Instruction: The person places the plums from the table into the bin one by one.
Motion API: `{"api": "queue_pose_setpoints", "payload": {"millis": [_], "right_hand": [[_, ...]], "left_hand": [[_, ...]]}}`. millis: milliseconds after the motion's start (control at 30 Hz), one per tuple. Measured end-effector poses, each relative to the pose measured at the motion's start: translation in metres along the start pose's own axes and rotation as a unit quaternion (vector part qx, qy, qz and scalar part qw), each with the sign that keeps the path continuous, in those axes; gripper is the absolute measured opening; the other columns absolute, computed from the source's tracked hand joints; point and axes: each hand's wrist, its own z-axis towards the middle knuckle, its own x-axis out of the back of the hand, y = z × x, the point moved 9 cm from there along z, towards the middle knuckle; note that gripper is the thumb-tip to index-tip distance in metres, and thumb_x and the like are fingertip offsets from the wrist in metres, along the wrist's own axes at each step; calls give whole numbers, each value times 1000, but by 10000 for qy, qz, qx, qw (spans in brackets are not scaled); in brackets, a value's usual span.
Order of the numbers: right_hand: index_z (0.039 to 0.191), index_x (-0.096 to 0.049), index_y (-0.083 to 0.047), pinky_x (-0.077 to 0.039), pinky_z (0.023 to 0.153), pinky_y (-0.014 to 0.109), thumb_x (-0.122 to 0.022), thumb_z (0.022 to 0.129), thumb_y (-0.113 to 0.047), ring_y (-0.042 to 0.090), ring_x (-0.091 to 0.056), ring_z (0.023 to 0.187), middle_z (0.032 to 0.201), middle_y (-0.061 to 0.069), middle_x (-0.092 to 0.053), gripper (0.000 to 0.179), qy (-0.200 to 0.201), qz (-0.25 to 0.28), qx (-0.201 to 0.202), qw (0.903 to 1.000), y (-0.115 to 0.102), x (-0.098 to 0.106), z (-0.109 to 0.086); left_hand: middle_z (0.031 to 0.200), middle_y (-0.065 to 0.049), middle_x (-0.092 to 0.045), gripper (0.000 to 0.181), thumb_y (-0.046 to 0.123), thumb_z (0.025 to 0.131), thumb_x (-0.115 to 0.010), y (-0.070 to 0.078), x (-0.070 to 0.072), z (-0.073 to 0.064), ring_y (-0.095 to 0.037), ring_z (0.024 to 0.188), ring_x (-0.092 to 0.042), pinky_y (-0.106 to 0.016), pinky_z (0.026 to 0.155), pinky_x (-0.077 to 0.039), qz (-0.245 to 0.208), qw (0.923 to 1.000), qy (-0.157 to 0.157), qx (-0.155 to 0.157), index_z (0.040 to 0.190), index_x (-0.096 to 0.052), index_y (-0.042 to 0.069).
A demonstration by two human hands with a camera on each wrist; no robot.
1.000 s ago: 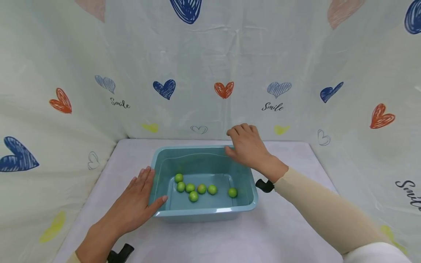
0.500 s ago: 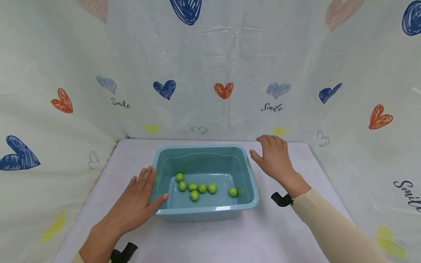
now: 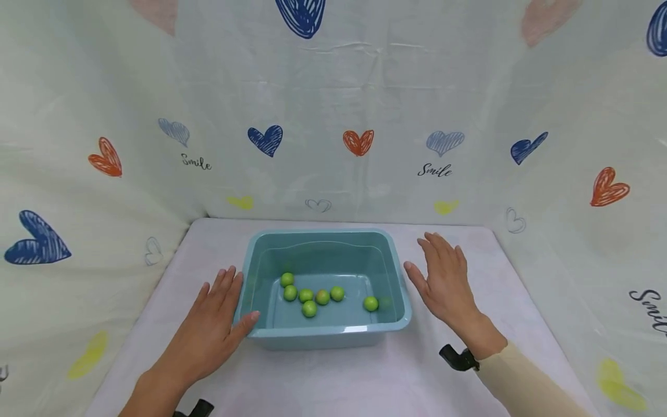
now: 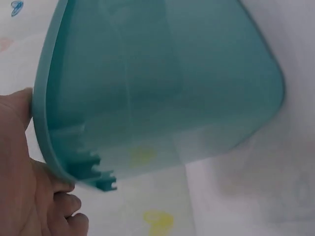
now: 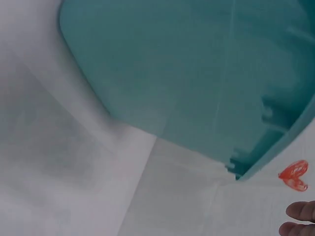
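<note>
A light blue-green plastic basin (image 3: pixel 325 332) stands in the middle of the table. Several small round green fruits (image 3: pixel 310 308) lie on its floor, most grouped left of centre and one apart at the right. My left hand (image 3: pixel 205 330) rests on the basin's left rim, fingers extended and thumb over the front left corner. In the left wrist view, that hand (image 4: pixel 34 167) touches the rim from outside. To the right of the basin, my right hand (image 3: pixel 443 284) hovers apart from it, fingers spread and holding nothing. Only its fingertips (image 5: pixel 300 211) appear in the right wrist view.
A white cloth covers the table (image 3: pixel 312 382). Behind and at both sides hangs a pale curtain (image 3: pixel 323 87) printed with hearts and "Smile" lettering. A black wrist camera mount (image 3: pixel 458 358) sits under my right wrist.
My right hand has left the basin's back right rim and moved right and toward me, with its fingers spreading. The left hand stays at the left rim; the fruits keep their arrangement.
</note>
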Motion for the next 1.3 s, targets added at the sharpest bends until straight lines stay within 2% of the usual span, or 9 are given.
{"api": "queue_pose_setpoints", "payload": {"millis": [200, 400, 567, 767, 867, 900, 1000, 1167, 1300], "right_hand": [[147, -51, 2, -20, 117, 80, -49, 108, -53, 45, -37, 151, 161, 23, -44, 68, 36, 263, 458, 9986, -33, -1, -32], [148, -50, 3, -18, 117, 81, -29, 110, -65, 45, -37, 152, 162, 24, -44, 81, 123, 105, 723, 9973, -45, -4, -41], [149, -49, 5, -18, 117, 81, -34, 111, -60, 45, -34, 154, 163, 25, -42, 77, 124, -133, 540, 9984, -33, -10, -37], [160, -38, 4, -10, 121, 79, -51, 107, -48, 43, -22, 160, 171, 23, -30, 75, -208, -399, 170, 9988, -12, -21, -24], [164, -29, 2, -6, 122, 79, -49, 107, -50, 40, -15, 163, 175, 21, -21, 80, -305, -505, 83, 9982, -6, -25, -15], [165, -27, 2, -5, 122, 79, -44, 109, -54, 39, -13, 164, 176, 19, -18, 81, -303, -540, 79, 9981, -5, -26, -12], [165, -25, 1, -5, 122, 80, -41, 109, -56, 39, -12, 164, 176, 20, -17, 82, -317, -661, 9, 9973, 1, -29, -4], [164, -30, 1, -5, 122, 80, -55, 104, -48, 45, -14, 162, 173, 24, -22, 81, -316, -757, -294, 9962, 10, -33, 4], [165, -29, -1, -1, 123, 78, -53, 105, -52, 46, -11, 162, 173, 24, -20, 83, -399, -637, -577, 9955, 15, -35, 0]], "left_hand": [[173, -27, -19, 99, 63, 104, -54, 7, -7, -3, -44, 161, -19, -64, 128, -19, 84, 10000, 16, 32, 165, -19, -7], [171, -29, -25, 99, 62, 103, -57, 16, -9, 7, -47, 158, -25, -69, 123, -27, 131, 9995, 260, -100, 164, -23, -8], [172, -28, -21, 100, 63, 103, -56, 19, -13, 23, -47, 160, -21, -68, 125, -23, 98, 9997, 191, -63, 165, -20, -7], [173, -29, -18, 99, 62, 104, -55, 17, -13, 49, -48, 160, -17, -67, 127, -20, 183, 9998, 110, -28, 165, -18, -8], [173, -29, -17, 98, 61, 104, -55, 14, -14, 64, -49, 161, -15, -66, 128, -17, 220, 9997, 116, -37, 165, -18, -8], [173, -29, -16, 98, 61, 105, -54, 13, -14, 68, -48, 161, -14, -66, 128, -16, 251, 9996, 99, -29, 165, -18, -8], [174, -28, -15, 98, 62, 105, -52, 11, -16, 78, -48, 161, -12, -66, 129, -13, 296, 9995, 72, -12, 165, -17, -8], [174, -27, -13, 99, 65, 105, -48, 13, -15, 85, -47, 162, -8, -71, 127, -6, 507, 9986, 128, 20, 166, -16, -5], [174, -27, -14, 99, 67, 105, -46, 11, -13, 80, -49, 162, -6, -81, 121, 2, 532, 9978, 338, 180, 167, -16, -3]]}}
